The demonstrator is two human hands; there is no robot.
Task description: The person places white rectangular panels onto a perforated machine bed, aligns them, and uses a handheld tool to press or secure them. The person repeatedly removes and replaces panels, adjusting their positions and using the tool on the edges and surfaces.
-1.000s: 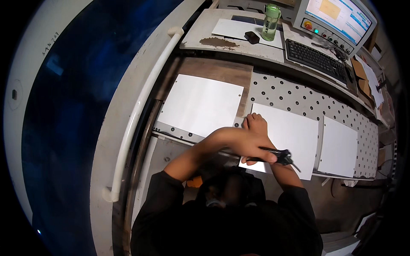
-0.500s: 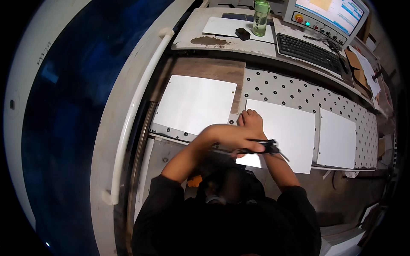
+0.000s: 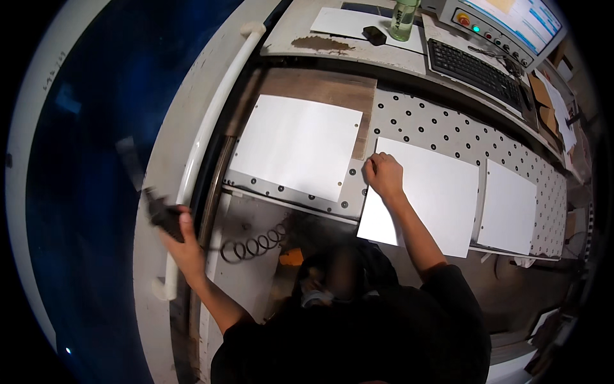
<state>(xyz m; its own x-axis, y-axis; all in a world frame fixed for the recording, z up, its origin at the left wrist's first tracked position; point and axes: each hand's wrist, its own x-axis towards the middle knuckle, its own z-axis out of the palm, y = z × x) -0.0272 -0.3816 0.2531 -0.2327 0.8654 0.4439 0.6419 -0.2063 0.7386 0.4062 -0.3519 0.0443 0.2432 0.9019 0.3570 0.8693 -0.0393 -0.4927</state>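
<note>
My left hand point(image 3: 183, 246) is out at the left, closed around a black air blow gun point(image 3: 165, 216). Motion smears the gun, and its tip reaches over the white handrail toward the dark blue window. My right hand point(image 3: 385, 176) has its fingers curled at the upper left edge of a white panel point(image 3: 435, 192), its fingertips partly hidden. That panel lies on the dotted table and overhangs the near edge. To its left lies another white panel point(image 3: 297, 144) with small holes near its edges. A third white panel point(image 3: 508, 205) lies at the right.
A white handrail point(image 3: 203, 153) runs along the machine's side. A dark coiled hose point(image 3: 256, 245) hangs below the dotted table point(image 3: 441, 121). Along the back shelf stand a green bottle point(image 3: 403, 20), a black keyboard point(image 3: 473, 73) and a control panel with a screen point(image 3: 511, 25).
My left hand has swung from above my right forearm far out to the left, carrying the air blow gun. My right hand stays at the panel's edge. The coiled hose now shows.
</note>
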